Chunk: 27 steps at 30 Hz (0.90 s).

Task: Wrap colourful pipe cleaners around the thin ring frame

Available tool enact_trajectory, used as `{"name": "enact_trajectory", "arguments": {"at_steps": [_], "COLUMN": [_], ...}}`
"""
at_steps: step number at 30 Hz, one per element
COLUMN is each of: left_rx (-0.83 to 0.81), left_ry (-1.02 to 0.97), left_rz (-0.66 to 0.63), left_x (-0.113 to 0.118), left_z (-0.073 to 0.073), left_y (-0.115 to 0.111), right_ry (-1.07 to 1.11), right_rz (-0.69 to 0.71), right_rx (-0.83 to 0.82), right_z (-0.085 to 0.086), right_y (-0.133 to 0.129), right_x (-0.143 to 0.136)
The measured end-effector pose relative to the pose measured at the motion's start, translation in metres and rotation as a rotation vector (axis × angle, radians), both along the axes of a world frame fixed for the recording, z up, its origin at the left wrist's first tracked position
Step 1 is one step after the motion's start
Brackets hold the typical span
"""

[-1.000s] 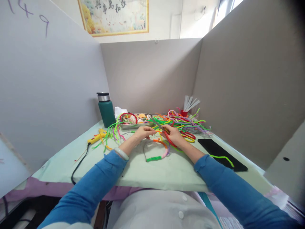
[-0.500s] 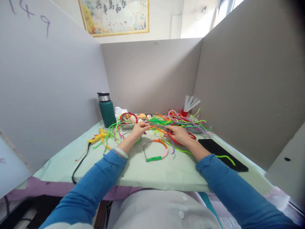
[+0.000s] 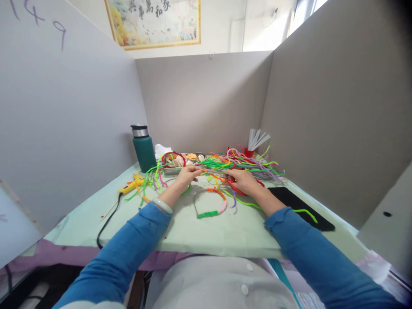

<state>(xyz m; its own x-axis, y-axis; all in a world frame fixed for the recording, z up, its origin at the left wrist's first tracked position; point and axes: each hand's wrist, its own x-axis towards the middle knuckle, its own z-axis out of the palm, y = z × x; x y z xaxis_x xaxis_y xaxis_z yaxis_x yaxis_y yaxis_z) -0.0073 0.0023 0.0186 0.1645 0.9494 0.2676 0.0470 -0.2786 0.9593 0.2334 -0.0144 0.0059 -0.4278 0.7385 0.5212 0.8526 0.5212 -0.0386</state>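
My left hand (image 3: 189, 174) pinches the end of an orange pipe cleaner (image 3: 219, 175) above the middle of the table. Around red-handled scissors (image 3: 213, 172) my right hand (image 3: 242, 180) is closed, with the grey blades pointing left toward my left fingertips. The blades lie along the pipe cleaner; whether they touch it I cannot tell. Below both hands a headband (image 3: 209, 213) rests on the table, partly wrapped in green, pink and orange, with a bare thin stretch on its left side.
A yellow glue gun (image 3: 128, 186) with a black cord lies left, near a green bottle (image 3: 144, 150). Behind my hands are a metal tray (image 3: 172, 171) of small pieces and a heap of pipe cleaners (image 3: 251, 165). Glue sticks (image 3: 257, 139) stand in a red cup; a black mat (image 3: 302, 208) lies right.
The scissor blades have shifted slightly toward me and now cover more of the orange pipe cleaner. My left hand and the headband have stayed in place.
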Motion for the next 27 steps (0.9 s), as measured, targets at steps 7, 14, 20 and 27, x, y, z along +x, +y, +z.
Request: {"name": "enact_trajectory", "arguments": {"at_steps": [7, 14, 20, 27], "left_rx": [-0.07, -0.114, -0.135, -0.169], "left_ry": [-0.071, -0.137, -0.148, -0.173], "left_rz": [-0.047, -0.069, -0.093, -0.134], "left_x": [-0.001, -0.003, -0.004, -0.005], "left_z": [-0.002, -0.006, -0.008, -0.008], "left_y": [0.002, 0.007, 0.011, 0.011], "right_ry": [0.013, 0.043, 0.042, 0.036], "right_rz": [0.02, 0.024, 0.036, 0.027], "right_rx": [-0.003, -0.034, -0.053, -0.065], "right_z": [-0.001, -0.002, -0.002, 0.0], "right_y": [0.0, 0.001, -0.002, -0.002], "right_x": [-0.001, -0.001, -0.002, -0.004]}}
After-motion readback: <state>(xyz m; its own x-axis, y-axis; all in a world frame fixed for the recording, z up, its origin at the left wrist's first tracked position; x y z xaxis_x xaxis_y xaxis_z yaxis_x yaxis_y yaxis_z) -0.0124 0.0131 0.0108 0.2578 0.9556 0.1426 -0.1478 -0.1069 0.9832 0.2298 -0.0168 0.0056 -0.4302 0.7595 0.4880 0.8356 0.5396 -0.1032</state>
